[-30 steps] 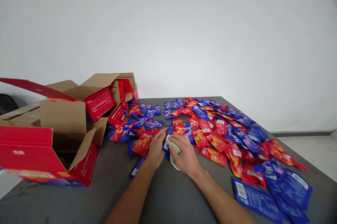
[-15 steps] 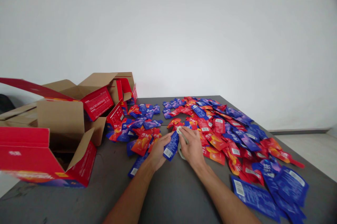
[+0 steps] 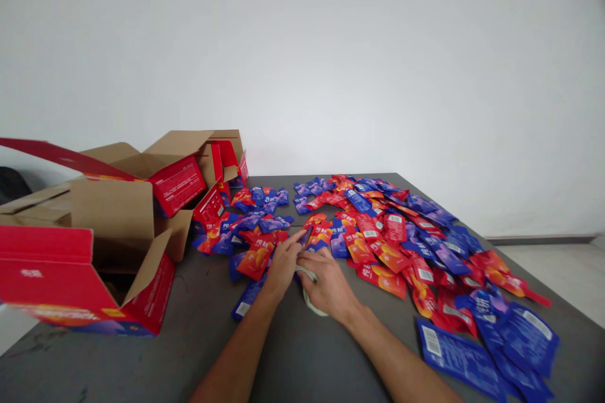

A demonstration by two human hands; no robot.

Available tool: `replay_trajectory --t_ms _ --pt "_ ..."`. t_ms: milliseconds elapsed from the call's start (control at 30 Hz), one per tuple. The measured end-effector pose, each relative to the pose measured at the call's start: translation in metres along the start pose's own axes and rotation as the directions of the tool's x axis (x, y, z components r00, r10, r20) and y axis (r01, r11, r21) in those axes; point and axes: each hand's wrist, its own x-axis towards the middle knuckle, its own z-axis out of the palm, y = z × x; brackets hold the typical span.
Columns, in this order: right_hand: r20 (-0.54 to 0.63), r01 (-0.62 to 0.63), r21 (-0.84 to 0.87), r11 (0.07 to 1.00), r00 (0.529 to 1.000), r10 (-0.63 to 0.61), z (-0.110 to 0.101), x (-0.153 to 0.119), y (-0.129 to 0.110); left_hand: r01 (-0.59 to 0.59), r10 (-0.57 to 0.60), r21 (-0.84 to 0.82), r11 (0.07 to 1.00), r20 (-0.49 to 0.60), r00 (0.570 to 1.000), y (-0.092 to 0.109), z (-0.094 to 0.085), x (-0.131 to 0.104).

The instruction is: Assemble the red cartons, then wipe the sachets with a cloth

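My left hand (image 3: pixel 284 265) is closed on a blue sachet (image 3: pixel 307 238); only a thin strip of it shows above the fingers, the rest being hidden by my hands. Against it presses my right hand (image 3: pixel 328 282), its fingers folded round a pale, whitish-green cloth (image 3: pixel 309 303) whose loose edge hangs below the knuckles. The two hands touch at the fingers, just above the dark table. Behind them lie orange-red sachets (image 3: pixel 321 234) and blue-purple ones. Beside my left forearm, another blue sachet (image 3: pixel 248 297) lies flat with its barcode showing.
A wide heap of red and blue sachets (image 3: pixel 394 226) covers the right side of the dark grey table (image 3: pixel 302 359). Smaller piles (image 3: pixel 258 198) sit at the back left. Open red cardboard boxes (image 3: pixel 135 296) stand along the left edge, flaps up. A white wall rises behind.
My right hand and the cloth have moved left over the sachet, up against my left hand. The sachet's barcode face, visible before, is now mostly covered.
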Motion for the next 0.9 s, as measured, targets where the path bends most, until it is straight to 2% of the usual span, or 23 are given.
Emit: replay_trajectory --t_ms 100,167,200,300,400,467,533,600,633,700,800,900 --pt "-0.03 -0.072 -0.056 0.996 0.997 0.071 0.003 -0.001 0.014 -0.163 0.178 0.292 0.943 -0.027 0.984 -0.004 -0.004 0.001" --pt "-0.07 -0.137 -0.103 0.985 0.989 0.13 0.004 -0.002 0.025 -0.24 0.281 0.511 0.826 -0.005 0.96 -0.005 -0.011 0.002" --pt "-0.093 -0.173 -0.127 0.977 0.982 0.162 0.004 -0.003 0.031 -0.239 0.303 0.615 0.751 0.001 0.953 -0.005 -0.015 0.003" --pt "-0.152 -0.268 -0.193 0.944 0.959 0.241 0.002 -0.005 0.046 -0.102 0.282 0.855 0.509 -0.054 0.958 -0.004 -0.031 0.006" --pt "-0.173 -0.307 -0.241 0.921 0.947 0.27 0.001 -0.006 0.056 0.054 0.26 0.958 0.282 -0.131 0.957 -0.002 -0.044 0.008" --pt "-0.18 -0.311 -0.252 0.916 0.945 0.271 0.001 -0.007 0.059 0.112 0.265 0.977 0.179 -0.158 0.951 -0.002 -0.05 0.007" --pt "-0.186 -0.31 -0.257 0.915 0.945 0.268 0.002 -0.008 0.06 0.141 0.284 0.983 0.115 -0.169 0.944 -0.002 -0.051 0.007" --pt "-0.183 -0.298 -0.263 0.917 0.949 0.256 0.002 -0.008 0.058 0.141 0.32 0.984 0.108 -0.169 0.932 -0.004 -0.048 0.007" --pt "-0.178 -0.293 -0.265 0.919 0.951 0.252 0.002 -0.008 0.057 0.114 0.332 0.985 0.133 -0.153 0.931 -0.005 -0.045 0.007" --pt "-0.158 -0.288 -0.268 0.919 0.954 0.253 0.002 -0.008 0.054 -0.004 0.309 0.972 0.234 -0.07 0.949 -0.008 -0.035 0.007" --pt "-0.126 -0.297 -0.28 0.913 0.954 0.271 0.001 -0.006 0.05 -0.19 0.195 0.874 0.447 0.112 0.974 -0.016 -0.016 0.003" --pt "-0.114 -0.306 -0.282 0.909 0.952 0.285 0.001 -0.006 0.05 -0.203 0.152 0.789 0.579 0.14 0.978 -0.024 -0.001 -0.003"
